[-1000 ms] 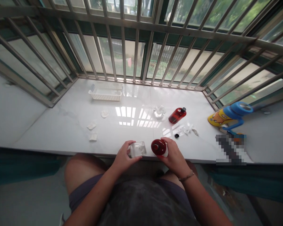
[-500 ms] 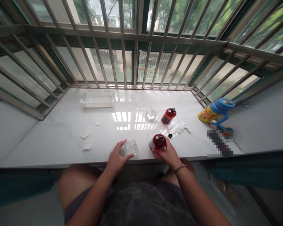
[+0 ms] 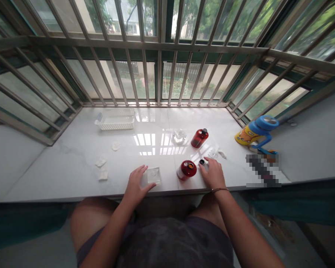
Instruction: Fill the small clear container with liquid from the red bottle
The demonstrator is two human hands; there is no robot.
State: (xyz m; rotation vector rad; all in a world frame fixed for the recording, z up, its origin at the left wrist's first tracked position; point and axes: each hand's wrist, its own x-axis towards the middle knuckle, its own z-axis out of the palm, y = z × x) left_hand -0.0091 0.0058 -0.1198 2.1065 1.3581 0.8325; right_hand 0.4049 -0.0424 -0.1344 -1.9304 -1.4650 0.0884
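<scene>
A clear square glass container (image 3: 153,176) stands near the counter's front edge. My left hand (image 3: 136,184) is beside it on the left, fingers and thumb spread, the thumb close to its near side. An uncapped dark-red bottle (image 3: 186,171) stands upright to the right of the container, its round mouth showing. Just right of that bottle, my right hand (image 3: 214,175) reaches to a small black cap (image 3: 202,162) on the counter. Its thumb and fingers are apart around the cap; whether they touch it I cannot tell.
A second red bottle (image 3: 200,138), capped, stands behind, beside a clear glass piece (image 3: 179,136). Crumpled clear plastic (image 3: 213,152) lies nearby. A blue-and-yellow flask (image 3: 254,130) is at right, a white basket (image 3: 115,124) at back left, white scraps (image 3: 101,161) at left.
My right hand has let go of the open red bottle and moved right to the black cap. My left hand has shifted slightly left, its fingers now apart from the glass container.
</scene>
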